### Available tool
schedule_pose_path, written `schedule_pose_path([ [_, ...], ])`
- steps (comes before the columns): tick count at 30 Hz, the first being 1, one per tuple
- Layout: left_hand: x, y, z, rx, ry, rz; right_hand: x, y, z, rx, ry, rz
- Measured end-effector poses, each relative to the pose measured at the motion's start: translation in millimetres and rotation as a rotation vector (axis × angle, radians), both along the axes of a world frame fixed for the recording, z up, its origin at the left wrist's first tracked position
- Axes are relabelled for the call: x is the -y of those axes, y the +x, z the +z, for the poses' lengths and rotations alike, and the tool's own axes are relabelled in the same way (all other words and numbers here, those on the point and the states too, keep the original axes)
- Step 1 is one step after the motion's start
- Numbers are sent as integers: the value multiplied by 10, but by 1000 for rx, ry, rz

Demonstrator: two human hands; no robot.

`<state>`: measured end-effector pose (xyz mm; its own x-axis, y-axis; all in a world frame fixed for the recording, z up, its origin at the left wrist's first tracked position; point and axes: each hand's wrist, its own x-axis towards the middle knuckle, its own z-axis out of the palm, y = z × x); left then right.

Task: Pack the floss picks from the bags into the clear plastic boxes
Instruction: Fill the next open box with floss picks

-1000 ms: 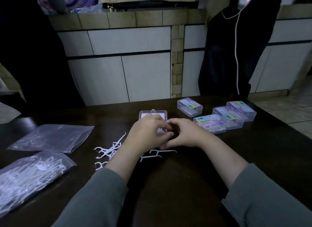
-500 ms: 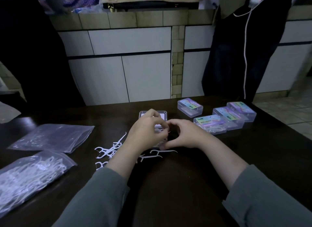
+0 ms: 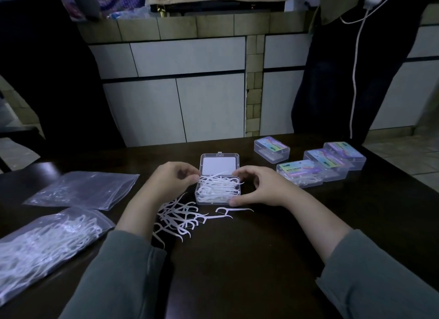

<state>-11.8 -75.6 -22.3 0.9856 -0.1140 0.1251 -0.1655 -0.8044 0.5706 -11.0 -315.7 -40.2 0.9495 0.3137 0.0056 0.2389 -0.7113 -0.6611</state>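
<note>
An open clear plastic box [image 3: 218,200] sits mid-table, heaped with white floss picks [image 3: 217,187], its lid [image 3: 219,165] tilted back. My left hand [image 3: 166,183] is at the box's left side, fingers curled, tips at the rim and picks, nothing visibly held. My right hand [image 3: 263,188] wraps the box's right side, thumb on the front corner and index finger at the back corner. Loose floss picks [image 3: 180,217] lie in front of the box, by my left wrist. A bag full of picks [image 3: 45,242] lies front left.
A nearly empty bag [image 3: 83,190] lies behind the full one. Several closed, labelled boxes [image 3: 299,172] stand back right on the dark table [image 3: 237,259]. A person in dark clothes [image 3: 332,81] with a white cable [image 3: 354,69] stands beyond the far edge.
My hands were together over the box, hiding it, the left pinching picks into it. They have spread to its two sides, so the filled box now shows.
</note>
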Motion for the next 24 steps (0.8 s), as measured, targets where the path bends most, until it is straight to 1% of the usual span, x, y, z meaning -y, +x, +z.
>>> schedule_pose_path([
  [4, 55, -22, 0, 18, -65, 3, 0, -13, 11, 0, 6, 5],
  [9, 80, -27, -10, 30, -47, -31, 4, -11, 5, -2, 1, -2],
  [11, 92, -27, 5, 112, -18, -26, 7, -1, -2, 1, 3, 3],
  [13, 138, -22, 22, 251, -20, -18, 12, 7, -12, 6, 9, 5],
  [15, 257, -52, 46, 331, -16, -85, 16, 11, -20, 8, 13, 8],
  [17, 423, -88, 32, 329, 24, -213, 25, 13, -23, 9, 27, 24],
  [19, 591, -137, 16, 280, 102, -288, 38, 29, -30, 11, 50, 41],
  [21, 707, -154, 2, 255, 166, -289, 45, 42, -38, 6, 57, 48],
  [24, 756, -144, -11, 267, 190, -241, 44, 50, -44, 10, 65, 43],
])
